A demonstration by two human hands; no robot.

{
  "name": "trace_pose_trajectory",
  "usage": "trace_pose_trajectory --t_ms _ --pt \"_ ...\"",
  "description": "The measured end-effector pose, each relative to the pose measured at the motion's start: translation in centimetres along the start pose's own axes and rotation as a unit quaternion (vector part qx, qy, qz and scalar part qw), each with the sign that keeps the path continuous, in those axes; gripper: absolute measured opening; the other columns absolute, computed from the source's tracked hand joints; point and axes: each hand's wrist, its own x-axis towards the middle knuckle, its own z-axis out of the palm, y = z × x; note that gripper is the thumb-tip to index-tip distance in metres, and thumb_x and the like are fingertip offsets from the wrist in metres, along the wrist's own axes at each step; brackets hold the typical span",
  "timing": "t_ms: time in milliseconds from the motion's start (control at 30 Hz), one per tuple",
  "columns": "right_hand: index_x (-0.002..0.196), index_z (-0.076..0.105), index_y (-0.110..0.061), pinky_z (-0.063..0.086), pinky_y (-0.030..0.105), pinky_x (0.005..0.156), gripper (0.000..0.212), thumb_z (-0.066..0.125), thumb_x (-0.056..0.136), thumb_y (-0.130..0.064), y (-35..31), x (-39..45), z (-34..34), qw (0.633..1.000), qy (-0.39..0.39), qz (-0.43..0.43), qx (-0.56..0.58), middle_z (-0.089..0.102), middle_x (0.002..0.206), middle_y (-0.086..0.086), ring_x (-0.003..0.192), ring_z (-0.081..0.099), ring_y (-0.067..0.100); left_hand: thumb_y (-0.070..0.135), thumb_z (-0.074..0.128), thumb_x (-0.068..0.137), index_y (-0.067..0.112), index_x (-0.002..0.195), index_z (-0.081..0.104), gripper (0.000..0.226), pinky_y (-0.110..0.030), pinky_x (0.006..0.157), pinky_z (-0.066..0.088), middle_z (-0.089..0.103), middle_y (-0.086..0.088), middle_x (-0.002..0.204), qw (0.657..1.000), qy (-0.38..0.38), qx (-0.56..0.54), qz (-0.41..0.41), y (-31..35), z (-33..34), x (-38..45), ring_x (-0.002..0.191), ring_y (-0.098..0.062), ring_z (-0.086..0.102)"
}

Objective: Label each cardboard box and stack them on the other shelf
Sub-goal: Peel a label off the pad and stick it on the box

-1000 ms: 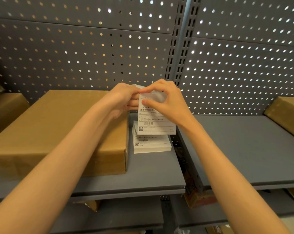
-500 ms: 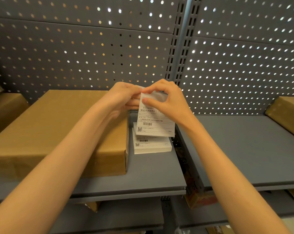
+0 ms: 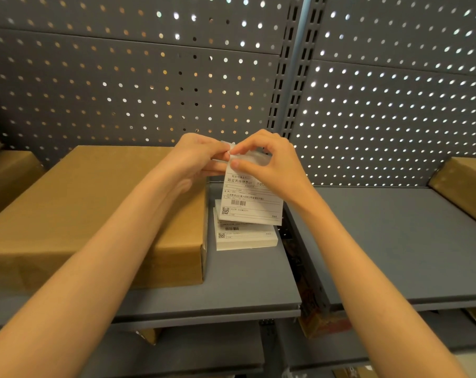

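Above grey shelf (image 3: pixel 231 290), left hand (image 3: pixel 196 156) & right hand (image 3: pixel 269 162) pinch label (image 3: pixel 252 203), prob. peeling.

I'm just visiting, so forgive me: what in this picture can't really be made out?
Head view only:
- Top edge of the held label: covered by the left hand and right hand, so whether its backing is peeling is unclear.
- Small print on the label: too small to read.
- Label stack: its top sheet is partly hidden by the held label.
- Box at right: cut off by the frame edge.
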Motion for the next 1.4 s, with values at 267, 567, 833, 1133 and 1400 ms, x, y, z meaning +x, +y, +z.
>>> trace_pose_trajectory --t_ms 267,567,833,1133,1400 --pt "0.075 0.068 -0.031 0.037 0.019 0.083 0.014 0.077 0.075 -0.019 0.0 0.1 0.2 1.000 -0.002 -0.005 0.013 0.064 0.090 -0.004 0.094 0.053 0.014 0.013 0.054 0.093 -0.001 0.103 0.066 0.021 -0.023 0.068 0.057 0.065 -0.008 0.084 1.000 0.011 0.007 -0.006 -0.2 -0.3 0.4 0.063 -0.014 0.070" --pt "0.081 0.068 -0.030 0.035 0.021 0.087 0.012 0.071 0.080 -0.017 0.2 0.2 -0.1 1.000 -0.010 -0.024 0.005 0.065 0.091 -0.008 0.098 0.056 0.010 0.013 0.051 0.095 0.000 0.092 0.065 0.020 -0.017 0.049 0.052 0.067 -0.010 0.081 0.998 0.032 0.054 0.009 -0.1 -0.4 0.1 0.052 -0.011 0.068" --pt "0.084 0.069 -0.021 0.038 0.007 0.082 0.012 0.067 0.083 -0.009 -0.3 -0.2 -0.7 0.999 -0.019 -0.034 0.007 0.065 0.084 -0.013 0.090 0.060 0.006 0.013 0.053 0.090 -0.005 0.083 0.069 0.024 -0.039 0.072 0.056 0.066 -0.004 0.070 0.970 0.106 0.210 0.058 -1.1 -0.4 1.1 0.046 -0.017 0.062" --pt "0.081 0.071 -0.020 0.047 0.029 0.084 0.012 0.066 0.081 -0.009 -0.9 -0.9 -1.5 0.999 -0.010 -0.037 0.029 0.070 0.081 -0.002 0.084 0.061 0.017 0.011 0.052 0.090 0.004 0.075 0.068 0.024 -0.027 0.059 0.043 0.069 -0.017 0.075 0.929 0.132 0.333 0.092 -1.0 0.0 0.5 0.068 -0.027 0.063" --pt "0.079 0.070 -0.018 0.043 0.015 0.076 0.014 0.065 0.081 -0.005 -1.5 -1.7 -2.4 0.998 -0.012 -0.046 0.041 0.065 0.075 -0.012 0.074 0.056 0.000 0.011 0.052 0.092 -0.001 0.086 0.072 0.025 -0.030 0.068 0.041 0.070 -0.013 0.093 0.905 0.147 0.386 0.099 -1.6 0.3 0.7 0.082 -0.023 0.055"
